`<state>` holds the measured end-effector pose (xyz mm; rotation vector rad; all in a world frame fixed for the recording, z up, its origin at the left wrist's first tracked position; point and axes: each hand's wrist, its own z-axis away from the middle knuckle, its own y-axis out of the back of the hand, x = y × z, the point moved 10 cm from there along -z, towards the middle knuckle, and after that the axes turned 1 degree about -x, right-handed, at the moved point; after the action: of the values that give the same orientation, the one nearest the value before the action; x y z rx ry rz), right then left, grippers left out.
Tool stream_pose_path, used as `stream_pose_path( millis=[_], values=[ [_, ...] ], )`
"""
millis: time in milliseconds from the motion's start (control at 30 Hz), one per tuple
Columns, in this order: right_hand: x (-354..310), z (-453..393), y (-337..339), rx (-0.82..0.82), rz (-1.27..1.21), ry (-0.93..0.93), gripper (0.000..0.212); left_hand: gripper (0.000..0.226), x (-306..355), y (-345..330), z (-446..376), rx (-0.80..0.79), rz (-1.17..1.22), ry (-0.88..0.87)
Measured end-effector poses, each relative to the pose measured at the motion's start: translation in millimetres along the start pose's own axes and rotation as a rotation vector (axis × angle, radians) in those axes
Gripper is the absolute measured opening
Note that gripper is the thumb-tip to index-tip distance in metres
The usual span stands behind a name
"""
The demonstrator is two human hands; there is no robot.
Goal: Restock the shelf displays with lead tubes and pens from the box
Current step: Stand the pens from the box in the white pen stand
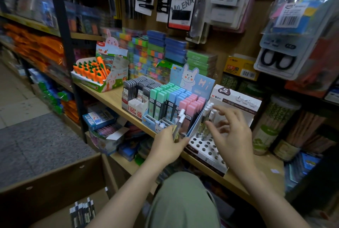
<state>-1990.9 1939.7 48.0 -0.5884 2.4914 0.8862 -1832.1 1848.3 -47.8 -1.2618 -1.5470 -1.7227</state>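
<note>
Left hand [169,147] grips spare pens [178,123]; right hand [233,132], fingers spread, perhaps just touches pens standing in the perforated display tray [207,149]. Seat each upright in free front holes.

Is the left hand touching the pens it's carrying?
Touching. The head view shows the left hand with its fingers curled round a small bunch of white-capped pens, in front of the blue lead tube display.
</note>
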Motion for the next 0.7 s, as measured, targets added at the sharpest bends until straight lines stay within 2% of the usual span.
stream_pose_path(
  millis=[67, 167, 267, 367, 467, 633, 700],
  values=[
    [-2, 1, 12, 0.018, -0.066, -0.035, 0.033, 0.016, 0, 13, 3, -0.059, 0.252, 0.032],
    [-7, -2, 10, -0.066, -0.228, -0.153, 0.018, 0.026, 10, 27, 13, -0.202, 0.690, 0.046],
    [-22, -4, -6, -0.187, -0.402, -0.250, 0.017, 0.029, 29, 31, 28, -0.356, 0.892, 0.015],
    [-47, -4, -28, -0.328, -0.489, -0.243, 0.024, 0.024, 44, 29, 44, -0.475, 0.860, -0.073],
    [-65, -4, -38, -0.402, -0.517, -0.203, 0.033, 0.014, 54, 31, 51, -0.512, 0.764, -0.180],
    [-75, -5, -27, -0.393, -0.687, -0.170, 0.032, 0.009, 59, 28, 52, -0.510, 0.745, -0.197],
    [-71, -10, -15, -0.329, -0.739, -0.181, 0.031, 0.013, 57, 26, 46, -0.469, 0.725, -0.176]
  ],
)
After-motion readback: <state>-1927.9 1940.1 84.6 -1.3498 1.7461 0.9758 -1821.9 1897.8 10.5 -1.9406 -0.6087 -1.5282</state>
